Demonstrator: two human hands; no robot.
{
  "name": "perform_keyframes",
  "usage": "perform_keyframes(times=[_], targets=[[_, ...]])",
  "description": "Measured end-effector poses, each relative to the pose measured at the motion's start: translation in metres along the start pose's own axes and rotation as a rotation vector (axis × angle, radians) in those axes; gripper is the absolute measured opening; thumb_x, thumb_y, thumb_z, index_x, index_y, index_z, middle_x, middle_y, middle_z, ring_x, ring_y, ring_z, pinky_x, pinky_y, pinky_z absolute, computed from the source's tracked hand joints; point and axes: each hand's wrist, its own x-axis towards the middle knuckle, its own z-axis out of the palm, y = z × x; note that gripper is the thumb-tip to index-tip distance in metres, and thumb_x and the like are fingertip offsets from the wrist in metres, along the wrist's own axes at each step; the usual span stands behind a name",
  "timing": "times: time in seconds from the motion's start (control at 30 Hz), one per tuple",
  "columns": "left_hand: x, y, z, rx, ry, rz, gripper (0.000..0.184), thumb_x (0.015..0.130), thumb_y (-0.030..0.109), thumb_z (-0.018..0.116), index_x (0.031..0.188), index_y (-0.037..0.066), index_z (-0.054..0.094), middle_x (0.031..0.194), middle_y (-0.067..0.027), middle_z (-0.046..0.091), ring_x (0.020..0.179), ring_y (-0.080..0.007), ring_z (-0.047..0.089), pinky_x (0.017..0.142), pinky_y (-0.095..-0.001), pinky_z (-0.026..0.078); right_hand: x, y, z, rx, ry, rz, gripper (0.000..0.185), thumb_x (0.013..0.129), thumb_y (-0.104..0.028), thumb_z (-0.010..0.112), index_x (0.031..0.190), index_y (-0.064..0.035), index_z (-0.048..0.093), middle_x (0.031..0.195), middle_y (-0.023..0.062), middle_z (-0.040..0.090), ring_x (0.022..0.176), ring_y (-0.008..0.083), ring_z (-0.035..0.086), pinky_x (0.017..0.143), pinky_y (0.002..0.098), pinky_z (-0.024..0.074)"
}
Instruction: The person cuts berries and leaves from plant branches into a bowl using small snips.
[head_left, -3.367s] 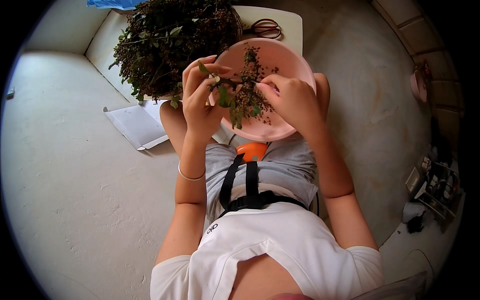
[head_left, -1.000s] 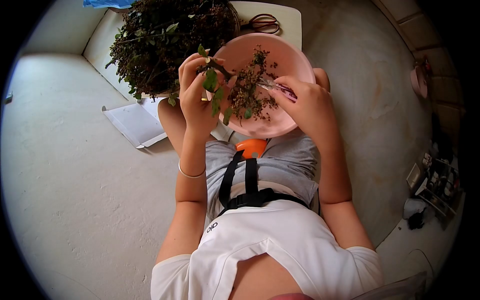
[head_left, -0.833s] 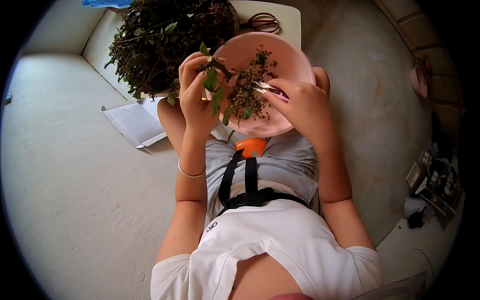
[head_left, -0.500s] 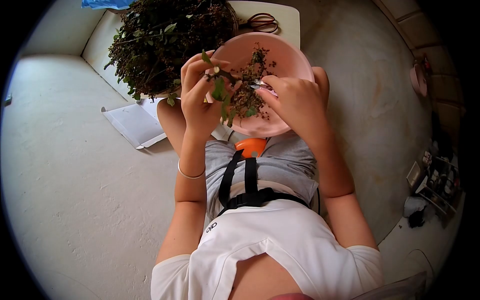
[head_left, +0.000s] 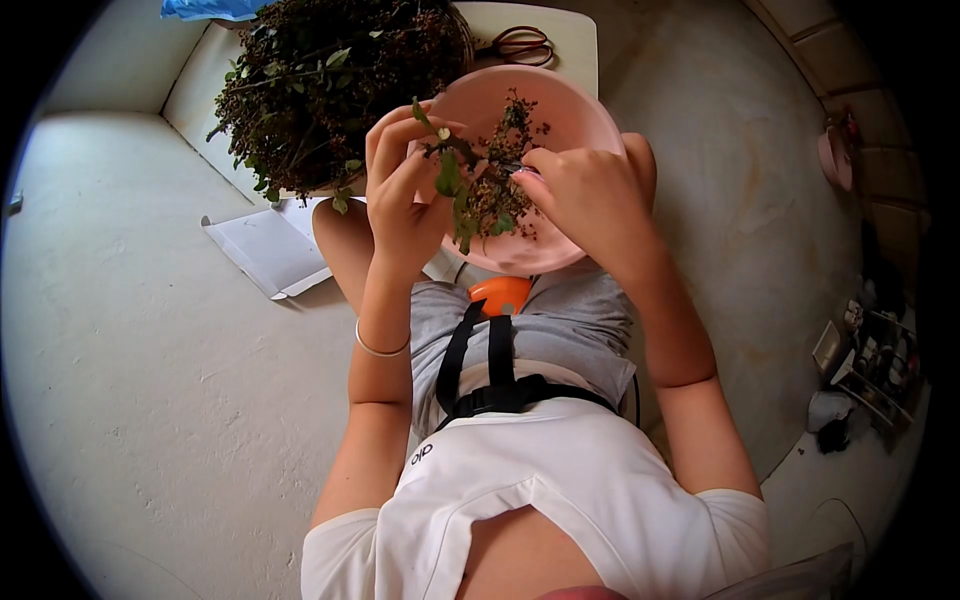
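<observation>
My left hand (head_left: 405, 190) is closed on a leafy berry twig (head_left: 452, 165), pinching its stem over the left rim of a pink bowl (head_left: 575, 105). Clusters of small brownish berries and some green leaves show on the twig and below it within the bowl; which are loose I cannot tell. Over the bowl's right side, my right hand (head_left: 590, 190) grips a small tool with a metal tip (head_left: 521, 168), close against the berry clusters. Most of that tool is hidden by the fingers, so its exact kind is unclear.
A large heap of berry branches (head_left: 320, 100) fills a basket on the pale table (head_left: 575, 40). Red-handled scissors (head_left: 523, 46) lie behind the bowl. An open white box (head_left: 265, 245) is on the left. Orange plastic (head_left: 500, 294) shows between my legs.
The small tool's metal tip shows less now, and my right fingers have closed further on it. My left hand and the twig have shifted slightly to the right.
</observation>
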Motion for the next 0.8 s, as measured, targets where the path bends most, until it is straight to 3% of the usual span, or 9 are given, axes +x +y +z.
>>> perform_keyframes(times=[0.4,0.57,0.8], targets=[[-0.001,-0.002,0.005,0.058,0.025,-0.027,0.019,0.068,0.001,0.073,0.084,0.001,0.064,0.107,-0.0111,0.062,0.111,-0.0319,0.052,0.087,-0.0394,0.047,-0.012,0.006,0.013,0.336,0.063,0.168,0.025,0.088,-0.030,0.063,0.079,-0.0069,0.069,0.062,0.0139,0.064,0.058,0.0298,0.065,0.056,0.0401,0.0517],[0.000,0.009,0.004,0.030,0.050,-0.190,0.025,0.066,-0.005,0.076,0.087,0.003,0.065,0.104,-0.0096,0.066,0.113,-0.0314,0.053,0.090,-0.0405,0.046,-0.016,0.005,0.012,0.525,0.048,0.285,0.023,0.087,-0.028,0.065,0.087,-0.0061,0.071,0.068,0.0139,0.067,0.062,0.0308,0.066,0.061,0.0384,0.0524],[-0.003,0.007,0.005,0.045,0.068,-0.241,0.026,0.067,-0.007,0.076,0.088,0.003,0.064,0.101,-0.0096,0.067,0.114,-0.0320,0.054,0.090,-0.0406,0.046,-0.024,0.001,0.018,0.701,0.022,0.413,0.023,0.088,-0.027,0.065,0.089,-0.0042,0.071,0.075,0.0150,0.068,0.069,0.0289,0.067,0.065,0.0372,0.0517]])
